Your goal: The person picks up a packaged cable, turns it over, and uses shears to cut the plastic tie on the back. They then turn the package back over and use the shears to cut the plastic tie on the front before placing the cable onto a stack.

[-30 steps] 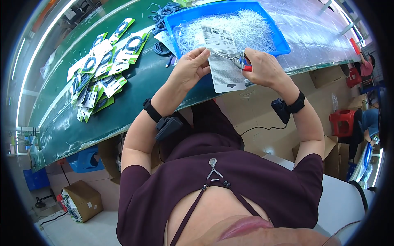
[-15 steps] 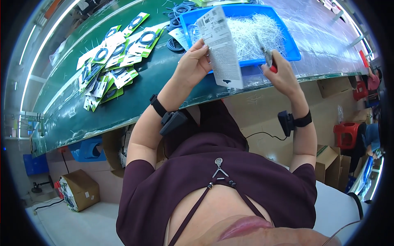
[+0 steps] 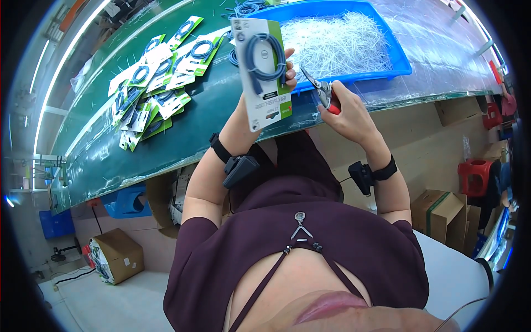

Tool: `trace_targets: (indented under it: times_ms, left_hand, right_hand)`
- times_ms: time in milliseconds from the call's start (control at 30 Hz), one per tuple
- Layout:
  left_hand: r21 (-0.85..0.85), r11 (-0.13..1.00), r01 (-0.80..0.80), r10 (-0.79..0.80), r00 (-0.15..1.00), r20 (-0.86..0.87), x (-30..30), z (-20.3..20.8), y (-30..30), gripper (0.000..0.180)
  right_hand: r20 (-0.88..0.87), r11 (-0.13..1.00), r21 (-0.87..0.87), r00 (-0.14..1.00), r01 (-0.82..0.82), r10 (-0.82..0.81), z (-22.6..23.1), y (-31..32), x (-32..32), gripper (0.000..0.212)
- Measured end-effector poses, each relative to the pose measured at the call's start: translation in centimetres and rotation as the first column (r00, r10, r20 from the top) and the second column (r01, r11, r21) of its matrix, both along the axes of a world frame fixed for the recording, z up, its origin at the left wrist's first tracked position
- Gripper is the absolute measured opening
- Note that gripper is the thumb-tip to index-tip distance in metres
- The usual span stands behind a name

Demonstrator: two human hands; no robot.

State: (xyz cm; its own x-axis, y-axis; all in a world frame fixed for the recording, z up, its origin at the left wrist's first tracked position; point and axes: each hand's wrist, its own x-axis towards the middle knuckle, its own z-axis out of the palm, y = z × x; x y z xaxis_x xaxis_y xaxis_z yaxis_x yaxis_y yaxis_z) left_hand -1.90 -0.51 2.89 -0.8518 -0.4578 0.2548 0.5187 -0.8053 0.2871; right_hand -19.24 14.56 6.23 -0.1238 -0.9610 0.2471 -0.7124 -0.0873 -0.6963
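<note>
My left hand [image 3: 290, 72] is closed on a carded cable [image 3: 265, 108], its fingers wrapped round the card's right edge; the palm is hidden behind. On the white and green card, a coiled dark blue cable faces me, bound with thin white ties. My right hand [image 3: 354, 113] grips small red-handled cutting pliers [image 3: 323, 93] just right of the card. The pliers' pointed jaws are spread and stand apart from the card.
Behind my hands, a blue tray [image 3: 402, 67] holds many white plastic strips [image 3: 337, 47]. Carded cables [image 3: 157, 74] lie piled on the green table [image 3: 105, 155] at the left. Loose coiled cables [image 3: 249, 8] are at the back. A red stool [image 3: 473, 177] stands on the right.
The card has turned from its printed back to its cable side and shifted left. My right hand has brought the pliers left and closer to the card.
</note>
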Motion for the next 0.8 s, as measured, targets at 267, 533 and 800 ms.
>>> trace_targets:
  times_ms: [267,533,800]
  left_hand:
    - [-0.137,0.948,-0.288,0.319,0.853,0.412,0.4,1.0,1.7,0.026]
    - [-0.305,0.86,-0.409,0.505,0.768,0.394,-0.7,2.3,3.6,0.027]
    - [-0.286,0.884,-0.37,0.459,0.806,0.375,-0.5,2.7,4.1,0.03]
  right_hand:
    - [0.193,0.977,-0.113,0.968,0.183,-0.159,0.5,1.2,-2.4,0.026]
    - [-0.615,0.959,-0.272,0.751,0.085,-0.241,4.3,1.2,-1.6,0.028]
    - [-0.738,0.967,-0.254,0.646,0.001,-0.195,4.4,-0.3,-1.9,0.031]
